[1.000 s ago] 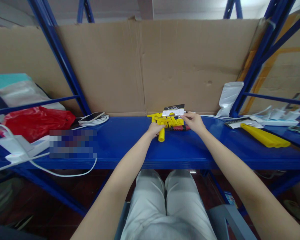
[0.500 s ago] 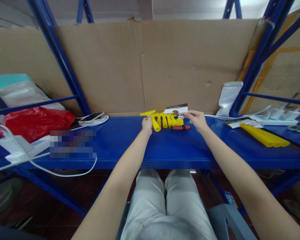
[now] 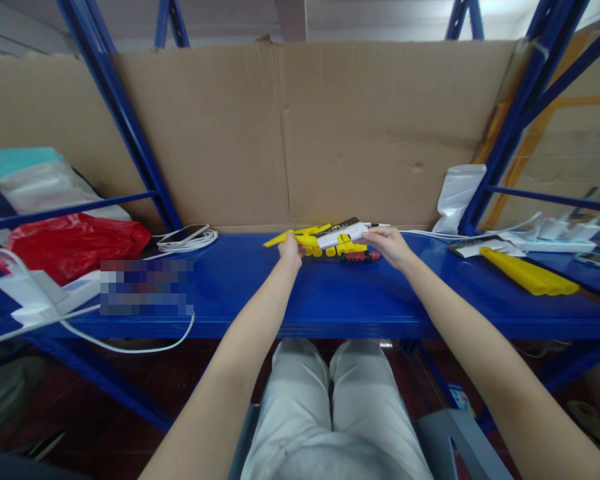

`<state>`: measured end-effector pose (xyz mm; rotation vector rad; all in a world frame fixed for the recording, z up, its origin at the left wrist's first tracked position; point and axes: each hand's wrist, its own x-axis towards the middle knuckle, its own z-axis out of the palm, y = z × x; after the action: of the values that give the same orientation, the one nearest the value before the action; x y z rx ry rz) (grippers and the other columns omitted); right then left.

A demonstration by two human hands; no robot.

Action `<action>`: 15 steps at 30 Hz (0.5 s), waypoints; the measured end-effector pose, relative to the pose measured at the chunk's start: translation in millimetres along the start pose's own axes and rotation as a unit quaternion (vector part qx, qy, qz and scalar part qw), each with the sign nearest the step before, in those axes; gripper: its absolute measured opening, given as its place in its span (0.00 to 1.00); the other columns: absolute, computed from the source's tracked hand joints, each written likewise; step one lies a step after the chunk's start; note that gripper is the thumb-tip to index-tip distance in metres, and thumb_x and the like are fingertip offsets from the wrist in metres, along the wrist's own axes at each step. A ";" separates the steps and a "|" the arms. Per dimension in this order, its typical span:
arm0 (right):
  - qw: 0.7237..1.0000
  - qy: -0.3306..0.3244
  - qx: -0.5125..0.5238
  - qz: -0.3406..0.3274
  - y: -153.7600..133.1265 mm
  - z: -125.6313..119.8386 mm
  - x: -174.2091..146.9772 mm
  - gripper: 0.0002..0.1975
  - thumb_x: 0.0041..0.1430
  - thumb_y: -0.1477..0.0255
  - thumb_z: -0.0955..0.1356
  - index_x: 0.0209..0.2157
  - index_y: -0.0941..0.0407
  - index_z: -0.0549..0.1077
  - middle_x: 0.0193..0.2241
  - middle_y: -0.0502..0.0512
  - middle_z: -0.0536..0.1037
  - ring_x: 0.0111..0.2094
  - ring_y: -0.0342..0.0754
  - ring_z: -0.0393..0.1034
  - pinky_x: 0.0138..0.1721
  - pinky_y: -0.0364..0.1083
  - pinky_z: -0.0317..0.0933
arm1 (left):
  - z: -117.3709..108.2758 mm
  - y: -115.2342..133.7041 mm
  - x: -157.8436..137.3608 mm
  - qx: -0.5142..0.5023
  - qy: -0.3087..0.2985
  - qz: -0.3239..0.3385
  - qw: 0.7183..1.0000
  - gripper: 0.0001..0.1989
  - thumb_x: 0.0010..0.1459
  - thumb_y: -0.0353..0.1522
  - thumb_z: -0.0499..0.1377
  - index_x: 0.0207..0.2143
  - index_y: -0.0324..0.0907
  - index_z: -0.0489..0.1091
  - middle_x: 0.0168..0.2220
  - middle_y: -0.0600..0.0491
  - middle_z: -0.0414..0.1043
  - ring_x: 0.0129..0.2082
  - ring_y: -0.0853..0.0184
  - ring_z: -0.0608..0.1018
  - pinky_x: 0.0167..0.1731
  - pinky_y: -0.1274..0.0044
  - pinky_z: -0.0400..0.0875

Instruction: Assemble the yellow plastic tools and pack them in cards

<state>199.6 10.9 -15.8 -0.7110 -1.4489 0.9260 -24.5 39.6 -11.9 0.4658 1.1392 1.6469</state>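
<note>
My left hand [image 3: 291, 249] is closed round a yellow T-shaped plastic tool [image 3: 306, 240], whose wide end points left. In my right hand [image 3: 389, 244] I pinch a white card with a black printed strip [image 3: 341, 233]. The card is tilted and overlaps the yellow tool, so I cannot tell whether they touch. Behind and under it several more yellow pieces [image 3: 330, 251] lie in a row, partly hidden. A red and black handle [image 3: 369, 256] lies just below the card. Beyond my right fingers is a thin white piece with a dark tip [image 3: 377, 225].
Cardboard [image 3: 380, 133] stands behind the blue shelf [image 3: 250, 293]. On the right lie a stack of yellow pieces [image 3: 530, 272], printed cards [image 3: 480, 247] and a power strip [image 3: 555, 245]. A red bag [image 3: 80, 247], chargers and cables [image 3: 190, 243] are at left.
The yellow tool in my left hand has swung round to lie more sideways. The white card has tilted and come lower, over the yellow pieces.
</note>
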 end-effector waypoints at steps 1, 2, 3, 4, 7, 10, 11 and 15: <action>1.000 -0.006 0.004 0.005 -0.3 1.1 -0.6 0.21 0.32 0.53 0.81 0.24 0.53 0.81 0.27 0.53 0.83 0.34 0.52 0.80 0.49 0.57 0.72 | 0.2 -0.9 1.3 -0.004 -0.006 -0.002 1.000 0.06 0.66 0.31 0.52 0.41 0.42 0.68 0.18 0.61 0.64 0.13 0.75 0.66 0.17 0.84 0.63; 1.000 -0.011 0.005 0.011 0.0 1.9 -1.0 0.21 0.32 0.53 0.81 0.24 0.53 0.82 0.27 0.53 0.83 0.34 0.52 0.80 0.49 0.57 0.72 | 0.6 -2.0 2.9 -0.008 -0.015 -0.006 1.000 0.06 0.66 0.31 0.52 0.42 0.41 0.69 0.19 0.60 0.65 0.13 0.75 0.67 0.18 0.84 0.64; 1.000 -0.013 0.004 0.016 0.8 2.5 -1.1 0.21 0.32 0.54 0.81 0.24 0.53 0.82 0.28 0.53 0.83 0.33 0.51 0.80 0.50 0.56 0.72 | 1.2 -3.2 4.6 -0.011 -0.026 -0.010 1.000 0.07 0.66 0.31 0.53 0.43 0.41 0.69 0.20 0.59 0.67 0.14 0.75 0.68 0.19 0.84 0.65; 1.000 -0.015 0.001 0.020 2.0 2.8 -1.2 0.21 0.32 0.54 0.81 0.25 0.53 0.82 0.28 0.53 0.83 0.33 0.51 0.80 0.50 0.56 0.72 | 2.0 -4.6 6.0 -0.011 -0.043 -0.016 0.999 0.07 0.66 0.31 0.53 0.43 0.40 0.69 0.20 0.58 0.68 0.15 0.74 0.69 0.20 0.83 0.66; 0.999 -0.025 -0.013 0.023 5.8 2.6 -1.1 0.21 0.33 0.54 0.81 0.26 0.53 0.83 0.30 0.54 0.84 0.35 0.51 0.80 0.52 0.57 0.70 | 5.0 -8.9 7.7 -0.007 -0.103 -0.036 0.994 0.07 0.66 0.31 0.53 0.41 0.39 0.70 0.23 0.55 0.72 0.18 0.73 0.73 0.24 0.82 0.69; 0.999 -0.039 -0.024 0.019 7.5 1.8 -1.4 0.21 0.36 0.53 0.80 0.28 0.53 0.84 0.31 0.55 0.84 0.38 0.52 0.80 0.54 0.58 0.69 | 7.0 -12.1 6.0 -0.020 -0.148 -0.038 0.988 0.07 0.66 0.30 0.53 0.38 0.39 0.71 0.24 0.54 0.75 0.22 0.71 0.77 0.27 0.81 0.71; 0.999 -0.041 -0.025 0.017 7.5 1.6 -1.5 0.21 0.36 0.53 0.80 0.29 0.53 0.84 0.32 0.55 0.84 0.38 0.53 0.80 0.54 0.58 0.69 | 7.1 -12.8 5.6 -0.025 -0.162 -0.038 0.986 0.08 0.66 0.30 0.53 0.37 0.39 0.71 0.25 0.53 0.76 0.23 0.70 0.78 0.28 0.80 0.71; 0.999 -0.033 -0.019 0.015 7.0 0.8 -1.0 0.21 0.37 0.53 0.80 0.30 0.53 0.84 0.32 0.56 0.85 0.40 0.54 0.80 0.55 0.59 0.68 | 6.4 -14.5 9.7 -0.022 -0.209 -0.040 0.977 0.08 0.64 0.31 0.56 0.37 0.39 0.74 0.27 0.51 0.79 0.30 0.66 0.82 0.33 0.78 0.73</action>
<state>198.2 13.4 -22.4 -0.7385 -1.5221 0.9548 -15.9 51.3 -23.3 0.6903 0.7960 1.4151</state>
